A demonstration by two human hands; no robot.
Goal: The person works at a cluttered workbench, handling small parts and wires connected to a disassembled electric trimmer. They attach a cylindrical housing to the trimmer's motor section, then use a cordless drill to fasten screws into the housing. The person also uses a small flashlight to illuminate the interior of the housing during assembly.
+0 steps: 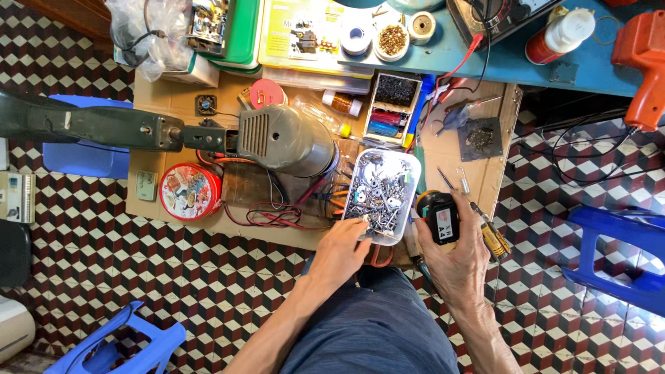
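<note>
My left hand (pixel 343 248) reaches into the near corner of a clear plastic tray (pixel 410 181) filled with screws and small metal parts; its fingertips touch the pile. My right hand (pixel 458 260) is wrapped around a cordless screwdriver (pixel 443 216) with a black body and yellow trim, held just right of the tray. Beyond the tray lies a grey motor housing (pixel 284 138) on a dark green arm (pixel 83 125). All of this rests on a cardboard sheet (pixel 499 125) on the floor.
A round red tin (pixel 190 192) and tangled red and black wires (pixel 277 215) lie left of the tray. A compartment box of small parts (pixel 391 107), solder spools and a blue bench (pixel 443 55) sit behind. Blue plastic stools (pixel 623 249) stand on the checkered tile floor.
</note>
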